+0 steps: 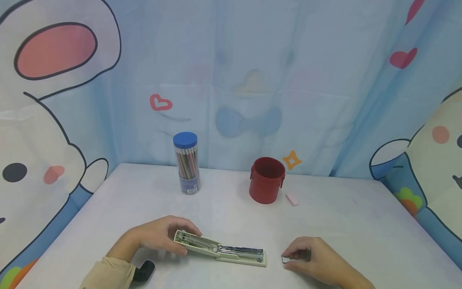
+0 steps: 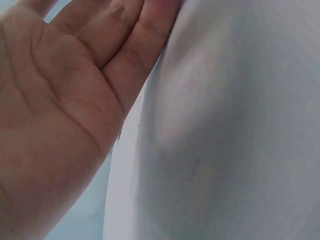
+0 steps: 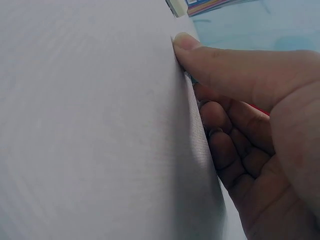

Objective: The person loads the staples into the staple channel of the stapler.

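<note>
A cream stapler (image 1: 241,259) lies folded wide open near the front of the table, its metal staple channel showing. My left hand (image 1: 153,233) grips the raised left end, thumb in front and fingers behind. The left wrist view shows only the palm (image 2: 55,105); the stapler is hidden there. Right of the stapler, apart from it, my right hand (image 1: 317,257) pinches a small silver-white piece (image 1: 286,259) that looks like a strip of staples. In the right wrist view the thumb (image 3: 220,65) hides that piece, and a corner of the stapler (image 3: 177,7) peeks in at the top.
A clear tube of pencils (image 1: 187,164) with a blue lid stands at the back left. Back right of centre is a red cup (image 1: 264,188), a pink eraser-like block (image 1: 292,199) beside it. A printed blue curtain (image 1: 231,80) hangs behind the white table (image 1: 223,212).
</note>
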The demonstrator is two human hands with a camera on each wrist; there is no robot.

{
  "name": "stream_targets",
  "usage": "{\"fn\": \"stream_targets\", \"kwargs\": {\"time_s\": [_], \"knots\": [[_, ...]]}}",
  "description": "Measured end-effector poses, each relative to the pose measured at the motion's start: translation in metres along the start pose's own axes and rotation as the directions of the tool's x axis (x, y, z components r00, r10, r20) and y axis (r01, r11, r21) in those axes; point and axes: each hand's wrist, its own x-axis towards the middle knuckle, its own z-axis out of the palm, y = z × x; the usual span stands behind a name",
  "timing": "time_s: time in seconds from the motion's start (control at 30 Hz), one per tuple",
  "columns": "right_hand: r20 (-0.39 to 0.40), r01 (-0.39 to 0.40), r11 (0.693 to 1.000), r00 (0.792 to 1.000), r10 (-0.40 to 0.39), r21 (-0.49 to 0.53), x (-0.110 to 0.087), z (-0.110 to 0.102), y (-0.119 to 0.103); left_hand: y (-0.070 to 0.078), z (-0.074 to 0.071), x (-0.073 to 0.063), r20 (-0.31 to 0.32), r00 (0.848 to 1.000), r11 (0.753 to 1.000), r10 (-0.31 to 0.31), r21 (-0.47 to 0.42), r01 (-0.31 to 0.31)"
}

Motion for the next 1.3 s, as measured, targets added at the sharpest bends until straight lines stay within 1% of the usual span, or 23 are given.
{"fn": "stream_targets", "kwargs": {"time_s": [0.2, 0.63, 0.77, 0.93, 1.07, 1.2, 1.3], "knots": [[-0.006, 0.007, 1.0, 1.0, -0.007, -0.003, 0.0, 0.001, -0.001, 0.001, 0.0, -0.001, 0.001, 1.0, 1.0, 0.001, 0.001, -0.001], [-0.004, -0.005, 1.0, 1.0, 0.005, 0.026, -0.001, 0.006, 0.001, -0.002, 0.001, -0.002, -0.002, 1.0, 1.0, -0.025, 0.002, 0.025], [-0.016, -0.009, 1.0, 1.0, 0.01, 0.016, -0.001, 0.007, 0.001, -0.002, 0.001, -0.002, -0.005, 1.0, 1.0, -0.024, 0.017, 0.024], [-0.038, -0.005, 1.0, 0.999, 0.005, -0.022, 0.0, 0.005, -0.002, 0.0, 0.001, -0.001, -0.006, 1.0, 0.999, -0.024, 0.03, 0.024], [-0.033, -0.009, 1.0, 0.999, 0.008, -0.025, 0.001, 0.004, -0.005, 0.001, 0.001, -0.001, -0.008, 1.0, 0.998, -0.03, 0.047, 0.03], [-0.02, 0.012, 1.0, 1.0, -0.013, -0.011, 0.003, 0.001, -0.011, 0.001, 0.0, -0.001, -0.01, 0.999, 0.998, -0.031, 0.054, 0.031], [-0.032, 0.074, 0.997, 0.997, -0.075, -0.017, 0.004, -0.002, -0.016, 0.002, 0.0, 0.0, -0.008, 1.0, 0.998, -0.019, 0.054, 0.02]]}}
